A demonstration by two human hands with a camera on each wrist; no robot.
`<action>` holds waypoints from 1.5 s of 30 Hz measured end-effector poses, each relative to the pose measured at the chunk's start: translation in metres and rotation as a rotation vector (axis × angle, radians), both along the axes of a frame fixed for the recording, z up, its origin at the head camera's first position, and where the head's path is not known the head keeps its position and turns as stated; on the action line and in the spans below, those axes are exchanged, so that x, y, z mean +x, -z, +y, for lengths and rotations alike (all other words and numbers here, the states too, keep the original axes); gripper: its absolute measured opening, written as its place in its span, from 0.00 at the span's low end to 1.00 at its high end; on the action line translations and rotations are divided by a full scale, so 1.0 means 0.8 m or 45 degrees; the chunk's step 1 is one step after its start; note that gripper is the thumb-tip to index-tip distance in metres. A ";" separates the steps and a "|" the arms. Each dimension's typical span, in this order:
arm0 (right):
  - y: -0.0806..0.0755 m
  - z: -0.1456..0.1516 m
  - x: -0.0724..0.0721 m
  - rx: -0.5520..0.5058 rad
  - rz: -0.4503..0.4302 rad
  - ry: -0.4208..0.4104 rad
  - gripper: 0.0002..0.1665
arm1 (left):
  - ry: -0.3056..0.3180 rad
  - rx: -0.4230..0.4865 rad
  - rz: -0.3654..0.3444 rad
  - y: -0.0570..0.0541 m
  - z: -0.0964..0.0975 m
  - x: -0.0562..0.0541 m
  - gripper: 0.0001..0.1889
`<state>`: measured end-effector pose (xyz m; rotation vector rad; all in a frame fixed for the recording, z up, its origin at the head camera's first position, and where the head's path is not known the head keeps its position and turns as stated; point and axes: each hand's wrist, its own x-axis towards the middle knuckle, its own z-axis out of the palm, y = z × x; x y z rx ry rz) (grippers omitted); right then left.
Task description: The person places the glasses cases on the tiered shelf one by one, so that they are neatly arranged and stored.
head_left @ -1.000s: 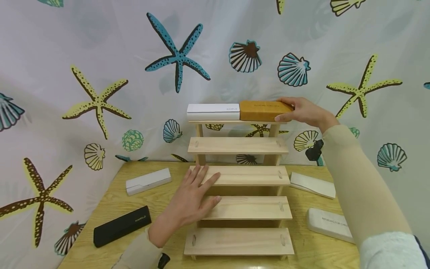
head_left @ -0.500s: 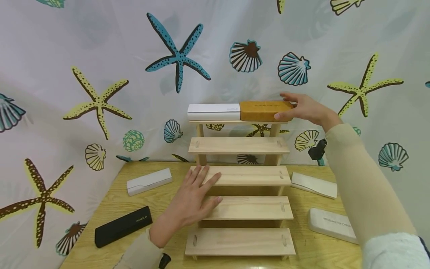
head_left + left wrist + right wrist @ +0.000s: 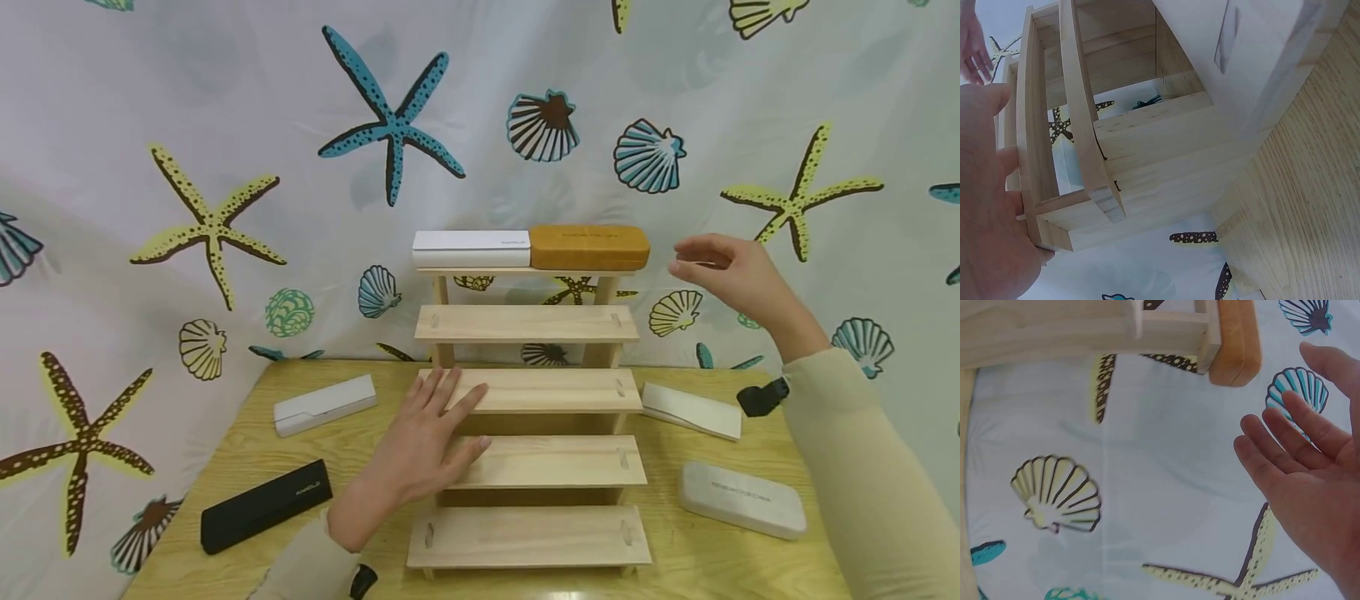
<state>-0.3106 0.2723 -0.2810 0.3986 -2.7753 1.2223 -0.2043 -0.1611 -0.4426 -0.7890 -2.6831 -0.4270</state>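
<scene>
On the top step of a wooden tiered rack (image 3: 525,460), a white glasses case (image 3: 471,249) and an orange-brown glasses case (image 3: 589,248) lie end to end. My right hand (image 3: 738,271) hovers in the air to the right of the orange-brown case, apart from it, fingers loosely bent and holding nothing. In the right wrist view its palm (image 3: 1310,469) shows bare beside the case's end. My left hand (image 3: 423,442) rests with spread fingers on the left side of the rack's middle steps. The left wrist view has those fingers (image 3: 1010,159) against the step edges.
A white case (image 3: 325,405) and a black case (image 3: 266,507) lie on the wooden table left of the rack. To its right are an off-white flat case (image 3: 692,410) and a pale grey case (image 3: 742,500). A patterned curtain (image 3: 315,208) hangs right behind the rack.
My right hand has let go of the orange-brown case and moved off to the right. That case stays on the top step. The left hand keeps its place on the rack.
</scene>
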 end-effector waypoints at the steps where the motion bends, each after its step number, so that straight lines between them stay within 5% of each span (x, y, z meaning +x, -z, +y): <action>1: 0.007 0.005 0.006 0.017 0.008 0.010 0.36 | 0.002 -0.001 0.001 0.000 0.000 0.000 0.36; 17: 0.137 0.077 0.088 -0.016 -0.027 0.040 0.33 | -0.004 0.001 0.031 0.001 -0.004 -0.003 0.35; 31: 0.206 0.130 0.143 -0.021 -0.159 0.100 0.36 | 0.001 0.009 0.039 0.004 -0.001 -0.004 0.35; 45: 0.264 0.151 0.184 0.012 -0.425 0.213 0.43 | -0.003 -0.004 0.009 0.003 0.003 -0.003 0.35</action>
